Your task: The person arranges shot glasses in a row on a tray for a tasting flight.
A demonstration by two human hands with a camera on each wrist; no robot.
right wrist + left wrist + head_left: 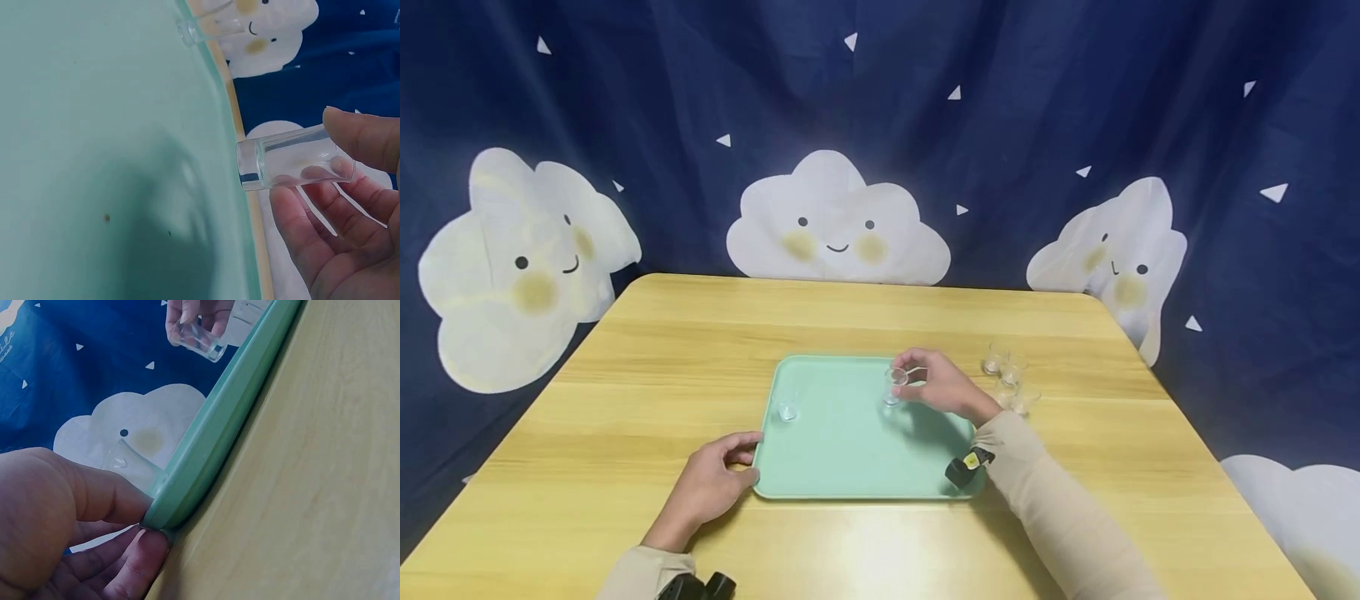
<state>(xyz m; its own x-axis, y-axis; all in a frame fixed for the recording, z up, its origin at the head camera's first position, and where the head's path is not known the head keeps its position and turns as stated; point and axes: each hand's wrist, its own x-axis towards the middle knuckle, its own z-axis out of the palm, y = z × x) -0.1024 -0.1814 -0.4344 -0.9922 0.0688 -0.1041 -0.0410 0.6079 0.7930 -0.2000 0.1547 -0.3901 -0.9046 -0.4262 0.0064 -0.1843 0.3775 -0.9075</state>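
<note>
My right hand grips a small clear shot glass between thumb and fingers, upright over the right half of a mint-green tray. Its thick base points down to the tray in the right wrist view. Another clear shot glass stands on the tray near its left side. At the tray's front left, my left hand holds the edge, its thumb by the corner and fingers farther along the rim. In the left wrist view the digits lie right against the green rim.
Several more clear shot glasses stand close together on the wooden table, right of the tray and beside my right forearm. Behind the table hangs a dark blue curtain printed with white clouds.
</note>
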